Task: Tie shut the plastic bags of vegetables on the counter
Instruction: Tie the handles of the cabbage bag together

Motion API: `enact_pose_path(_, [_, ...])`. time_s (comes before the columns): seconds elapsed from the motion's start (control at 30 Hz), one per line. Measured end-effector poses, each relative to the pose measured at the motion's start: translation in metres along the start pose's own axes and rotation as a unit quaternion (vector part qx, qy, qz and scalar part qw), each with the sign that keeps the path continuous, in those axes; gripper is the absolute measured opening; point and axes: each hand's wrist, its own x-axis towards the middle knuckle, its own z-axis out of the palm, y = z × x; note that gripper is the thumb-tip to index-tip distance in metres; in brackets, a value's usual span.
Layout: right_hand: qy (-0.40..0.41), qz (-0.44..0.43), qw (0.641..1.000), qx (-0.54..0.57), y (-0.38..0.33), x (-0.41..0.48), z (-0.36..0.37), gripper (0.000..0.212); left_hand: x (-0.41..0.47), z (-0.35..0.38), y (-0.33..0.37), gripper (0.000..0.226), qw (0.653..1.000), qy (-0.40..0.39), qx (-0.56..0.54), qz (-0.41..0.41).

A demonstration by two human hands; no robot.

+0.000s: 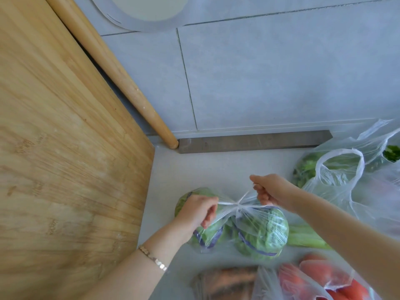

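Observation:
A clear plastic bag of green lettuce heads [259,232] lies on the pale counter [194,169] in the lower middle. Its two handles are crossed into a knot [238,205] above it. My left hand [198,211] grips the left handle end and pulls it leftward. My right hand [270,188] grips the right handle end and pulls it up and to the right. An open clear bag of leafy greens [337,172] stands at the right with its handles loose. A bag of red-orange carrots [324,280] lies at the bottom right.
A large wooden cutting board [65,159] leans at the left, with a wooden rolling pin [121,76] behind it against the grey tiled wall. Green stalks [305,237] lie right of the lettuce bag. A blurred brown item [227,282] sits at the bottom edge.

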Motion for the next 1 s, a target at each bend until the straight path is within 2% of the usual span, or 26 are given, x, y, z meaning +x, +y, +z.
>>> enact_pose_path(0.03, [-0.043, 0.027, 0.991, 0.125, 0.002, -0.012, -0.004, 0.038, 0.001, -0.002, 0.002, 0.039, 0.986, -0.017, -0.157, -0.058])
enact_pose_path(0.1, [-0.119, 0.047, 0.959, 0.252, 0.006, -0.035, -0.004, 0.031, -0.001, -0.005, 0.007, 0.033, 0.896, -0.042, -0.427, -0.116])
enact_pose_path(0.13, [-0.143, 0.031, 0.952, 0.269, 0.008, -0.043, -0.001, 0.029, -0.001, -0.005, 0.009, 0.031, 0.862, -0.054, -0.493, -0.105])
enact_pose_path(0.17, [-0.153, 0.007, 0.951, 0.269, 0.012, -0.050, 0.003, 0.031, -0.003, -0.004, 0.011, 0.028, 0.854, -0.069, -0.508, -0.087])
enact_pose_path(0.23, [-0.157, -0.030, 0.955, 0.249, 0.022, -0.058, 0.016, 0.030, -0.007, 0.005, 0.015, 0.030, 0.903, -0.086, -0.419, -0.048])
enact_pose_path(0.3, [-0.173, -0.049, 0.957, 0.226, 0.029, -0.060, 0.026, 0.024, -0.011, 0.015, 0.015, 0.037, 0.965, -0.090, -0.247, -0.001])
enact_pose_path(0.33, [-0.178, -0.054, 0.959, 0.214, 0.031, -0.059, 0.030, 0.023, -0.013, 0.019, 0.016, 0.039, 0.982, -0.091, -0.163, 0.026])
enact_pose_path(0.4, [-0.180, -0.060, 0.962, 0.199, 0.030, -0.056, 0.032, 0.022, -0.015, 0.020, 0.018, 0.048, 0.992, -0.099, -0.067, 0.050])
enact_pose_path(0.47, [-0.178, -0.059, 0.961, 0.202, 0.029, -0.054, 0.030, 0.021, -0.014, 0.017, 0.021, 0.054, 0.993, -0.099, -0.018, 0.064])
enact_pose_path(0.53, [-0.167, -0.057, 0.971, 0.163, 0.032, -0.053, 0.028, 0.018, -0.013, 0.016, 0.024, 0.047, 0.989, -0.100, 0.061, 0.094])
enact_pose_path(0.63, [-0.063, -0.072, 0.994, -0.058, 0.038, -0.051, 0.019, 0.003, -0.015, 0.022, 0.027, 0.029, 0.979, -0.100, 0.128, 0.123])
enact_pose_path(0.67, [-0.027, -0.080, 0.990, -0.115, 0.040, -0.049, 0.015, 0.008, -0.015, 0.021, 0.026, 0.021, 0.976, -0.091, 0.147, 0.129])
enact_pose_path(0.73, [0.014, -0.070, 0.985, -0.159, 0.043, -0.047, 0.004, 0.023, -0.014, 0.014, 0.024, 0.003, 0.972, -0.065, 0.182, 0.131])
enact_pose_path(0.8, [0.020, -0.050, 0.986, -0.160, 0.042, -0.046, -0.006, 0.034, -0.012, 0.002, 0.020, 0.013, 0.975, -0.063, 0.176, 0.119])
enact_pose_path(0.87, [0.021, -0.059, 0.976, -0.209, 0.040, -0.042, -0.008, 0.039, -0.015, 0.000, 0.022, 0.019, 0.966, -0.097, 0.210, 0.112])
enact_pose_path(0.93, [0.040, -0.085, 0.956, -0.278, 0.035, -0.034, -0.005, 0.040, -0.016, 0.007, 0.022, 0.021, 0.933, -0.117, 0.309, 0.140])
enact_pose_path(1.0, [0.053, -0.102, 0.943, -0.313, 0.029, -0.024, 0.001, 0.037, -0.016, 0.010, 0.019, 0.020, 0.908, -0.091, 0.365, 0.184])
